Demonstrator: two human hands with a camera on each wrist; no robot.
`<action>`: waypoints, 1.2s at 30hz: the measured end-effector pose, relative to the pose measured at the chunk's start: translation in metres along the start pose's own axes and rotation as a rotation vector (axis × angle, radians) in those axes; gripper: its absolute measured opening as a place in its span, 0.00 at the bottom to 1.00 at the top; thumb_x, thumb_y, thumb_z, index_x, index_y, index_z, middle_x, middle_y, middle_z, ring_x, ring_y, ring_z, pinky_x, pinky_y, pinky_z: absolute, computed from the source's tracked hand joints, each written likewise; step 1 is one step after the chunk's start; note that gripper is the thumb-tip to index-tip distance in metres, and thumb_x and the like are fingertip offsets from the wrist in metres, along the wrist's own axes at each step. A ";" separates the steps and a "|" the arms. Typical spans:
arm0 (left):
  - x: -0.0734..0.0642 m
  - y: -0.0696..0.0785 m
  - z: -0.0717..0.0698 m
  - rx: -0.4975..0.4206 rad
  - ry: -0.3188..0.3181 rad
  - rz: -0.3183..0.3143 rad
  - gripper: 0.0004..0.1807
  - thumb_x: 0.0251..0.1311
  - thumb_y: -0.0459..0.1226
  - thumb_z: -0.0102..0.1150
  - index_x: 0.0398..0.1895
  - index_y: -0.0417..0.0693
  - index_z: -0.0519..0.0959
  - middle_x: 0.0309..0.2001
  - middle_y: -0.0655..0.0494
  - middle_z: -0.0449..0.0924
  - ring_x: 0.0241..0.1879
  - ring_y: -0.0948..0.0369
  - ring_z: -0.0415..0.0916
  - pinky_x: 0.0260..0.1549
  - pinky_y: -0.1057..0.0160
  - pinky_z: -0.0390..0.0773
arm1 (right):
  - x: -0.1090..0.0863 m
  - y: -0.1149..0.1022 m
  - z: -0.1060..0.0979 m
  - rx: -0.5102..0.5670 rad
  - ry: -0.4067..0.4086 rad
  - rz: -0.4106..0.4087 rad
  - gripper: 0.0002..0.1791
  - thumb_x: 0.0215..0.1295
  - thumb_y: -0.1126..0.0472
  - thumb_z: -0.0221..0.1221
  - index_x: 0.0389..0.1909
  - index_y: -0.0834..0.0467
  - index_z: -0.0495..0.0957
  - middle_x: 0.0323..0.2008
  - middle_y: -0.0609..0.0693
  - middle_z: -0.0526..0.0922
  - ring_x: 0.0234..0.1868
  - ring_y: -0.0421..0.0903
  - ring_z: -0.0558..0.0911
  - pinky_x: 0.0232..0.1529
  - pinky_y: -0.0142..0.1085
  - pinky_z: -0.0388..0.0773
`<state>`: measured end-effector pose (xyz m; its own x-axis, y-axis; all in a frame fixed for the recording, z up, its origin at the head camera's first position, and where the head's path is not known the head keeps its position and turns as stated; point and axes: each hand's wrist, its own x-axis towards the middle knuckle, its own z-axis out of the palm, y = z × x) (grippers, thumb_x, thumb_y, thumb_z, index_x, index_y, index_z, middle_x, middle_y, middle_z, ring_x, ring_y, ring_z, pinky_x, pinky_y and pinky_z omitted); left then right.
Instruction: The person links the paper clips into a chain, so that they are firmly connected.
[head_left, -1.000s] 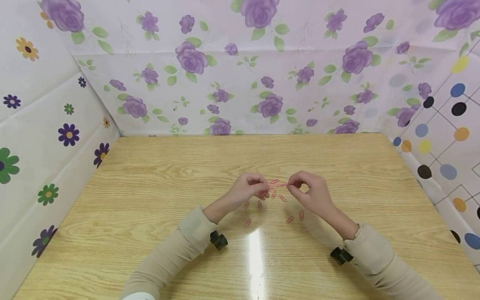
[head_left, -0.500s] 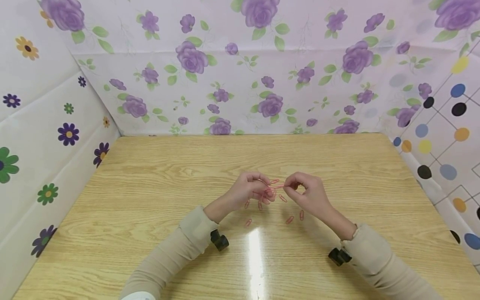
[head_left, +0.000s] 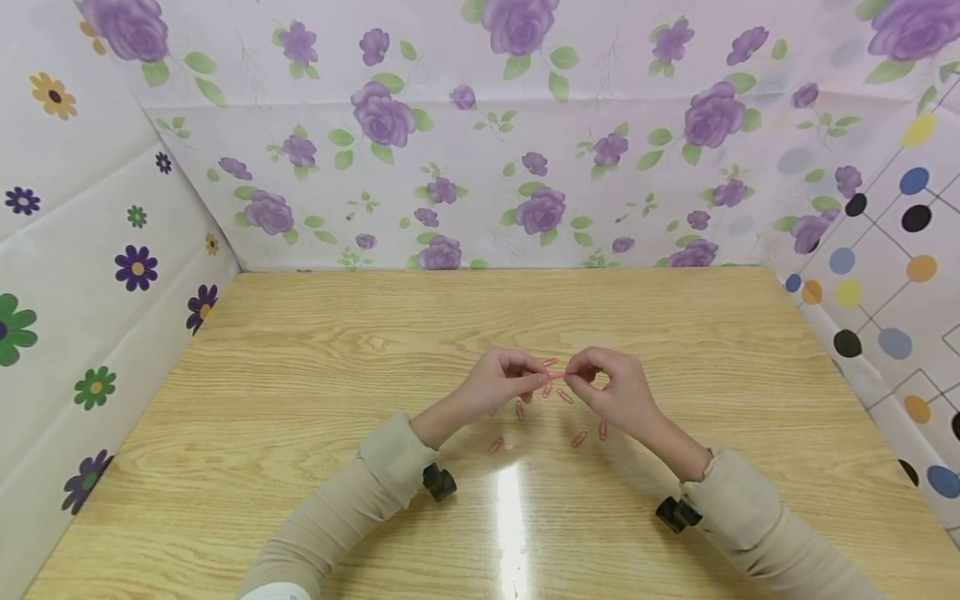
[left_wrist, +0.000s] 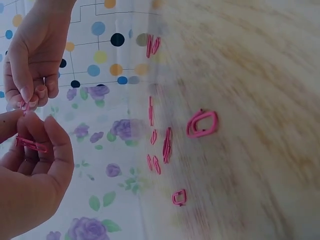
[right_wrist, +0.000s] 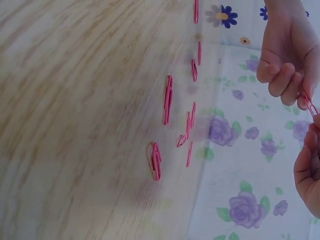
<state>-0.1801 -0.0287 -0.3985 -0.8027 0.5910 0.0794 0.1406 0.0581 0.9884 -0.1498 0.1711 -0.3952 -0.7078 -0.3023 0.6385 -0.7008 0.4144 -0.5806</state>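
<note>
Above the table my hands meet tip to tip over scattered pink paper clips. My left hand (head_left: 501, 382) pinches one end of a pink paper clip (right_wrist: 311, 104), and my right hand (head_left: 617, 387) pinches its other end. Against the curled lower fingers of the left hand lies a further paper clip (left_wrist: 32, 144), seen in the left wrist view. Whether these clips are linked cannot be made out. Just under the hands lie loose paper clips (head_left: 566, 397), and the fingers partly cover some of them.
Several pink paper clips lie nearer the person, among them one at left (head_left: 497, 445) and one at right (head_left: 579, 439). The wood-grain table (head_left: 360, 333) ends at a flowered cloth backdrop (head_left: 465, 167). Patterned sheets stand at both sides.
The hands have drawn closer together, my right hand shifting slightly left. My left fingers spread half a second ago, showing clips against them, and have now folded in, the fingertips reaching further right.
</note>
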 end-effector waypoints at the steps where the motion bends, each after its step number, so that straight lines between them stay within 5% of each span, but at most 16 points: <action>1: 0.000 0.000 0.001 0.028 0.003 0.022 0.07 0.59 0.27 0.54 0.35 0.28 0.78 0.28 0.37 0.76 0.20 0.65 0.70 0.21 0.67 0.72 | -0.001 0.001 0.000 0.001 -0.006 0.007 0.12 0.46 0.78 0.63 0.24 0.57 0.78 0.22 0.44 0.79 0.22 0.37 0.74 0.24 0.34 0.74; 3: -0.001 0.001 0.002 0.087 0.010 0.064 0.06 0.59 0.27 0.54 0.34 0.29 0.78 0.28 0.34 0.75 0.19 0.65 0.69 0.19 0.68 0.70 | -0.002 0.002 0.000 0.002 -0.014 0.019 0.12 0.47 0.77 0.62 0.24 0.57 0.78 0.22 0.43 0.79 0.22 0.36 0.74 0.24 0.33 0.74; 10: -0.002 0.004 0.003 0.204 0.015 0.147 0.06 0.61 0.29 0.53 0.33 0.32 0.78 0.25 0.51 0.75 0.20 0.64 0.67 0.19 0.70 0.68 | -0.004 0.003 -0.003 0.012 -0.038 0.055 0.11 0.48 0.77 0.63 0.25 0.57 0.79 0.23 0.44 0.80 0.22 0.36 0.74 0.23 0.32 0.73; 19: -0.009 0.016 0.002 0.210 -0.003 0.126 0.06 0.62 0.28 0.50 0.34 0.32 0.77 0.24 0.52 0.74 0.22 0.62 0.68 0.20 0.71 0.69 | -0.010 0.010 -0.015 -0.071 -0.149 0.112 0.08 0.49 0.75 0.63 0.26 0.59 0.79 0.23 0.44 0.79 0.23 0.36 0.73 0.23 0.31 0.73; 28: -0.005 0.001 -0.004 0.212 -0.010 0.133 0.06 0.62 0.30 0.51 0.34 0.36 0.77 0.25 0.53 0.74 0.23 0.60 0.69 0.20 0.69 0.70 | -0.017 0.020 -0.027 -0.118 -0.263 0.163 0.06 0.49 0.73 0.64 0.27 0.60 0.80 0.25 0.45 0.79 0.24 0.37 0.74 0.23 0.33 0.73; 36: -0.006 -0.001 -0.006 0.225 -0.017 0.131 0.06 0.63 0.30 0.51 0.33 0.36 0.77 0.26 0.53 0.75 0.24 0.63 0.70 0.23 0.68 0.72 | -0.022 0.032 -0.037 -0.088 -0.453 0.167 0.08 0.48 0.75 0.64 0.31 0.62 0.82 0.26 0.50 0.80 0.24 0.40 0.75 0.24 0.33 0.73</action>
<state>-0.1793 -0.0372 -0.3993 -0.7596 0.6185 0.2012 0.3697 0.1561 0.9159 -0.1532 0.2222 -0.4092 -0.7913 -0.5604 0.2446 -0.5779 0.5544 -0.5989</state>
